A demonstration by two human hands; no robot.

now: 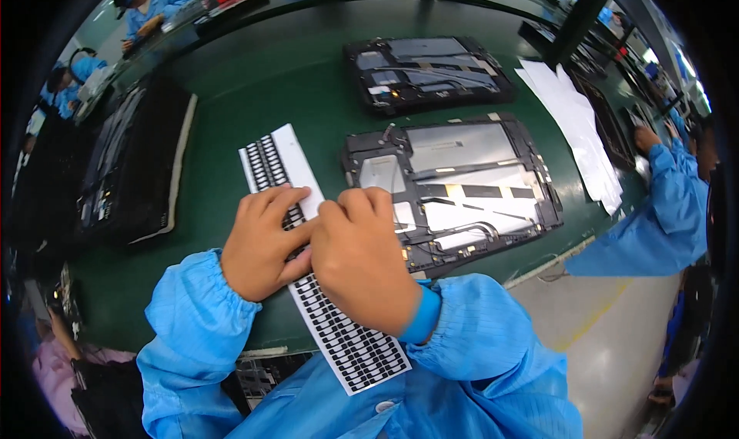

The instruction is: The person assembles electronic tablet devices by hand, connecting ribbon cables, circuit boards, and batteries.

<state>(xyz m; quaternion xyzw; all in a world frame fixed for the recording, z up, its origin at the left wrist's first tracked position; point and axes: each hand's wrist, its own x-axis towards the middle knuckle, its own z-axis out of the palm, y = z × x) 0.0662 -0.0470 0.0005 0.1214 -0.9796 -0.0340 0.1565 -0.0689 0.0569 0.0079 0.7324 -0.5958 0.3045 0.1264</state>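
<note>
A long white sheet of small black stickers [350, 339] slants from the green table toward my body, its near end over the table's edge. My left hand [265, 243] lies across the middle of the sheet with bent fingers, gripping it, its thumb reaching to my right hand. Curled over the sheet's right side, my right hand [366, 258] is closed, and its fingertips are hidden; whatever they pinch cannot be seen. Just beyond it lies an opened flat device housing [462, 177] with silver plates, black cables and a black frame. The sheet's upper part has a bare white strip.
A second device housing [427, 73] lies farther back. On the left stands a black foam-lined holder [165, 162] with dark panels. White papers [573, 131] lie at right, near a co-worker's blue sleeve [654, 216]. A dark post [581, 23] rises at the back right.
</note>
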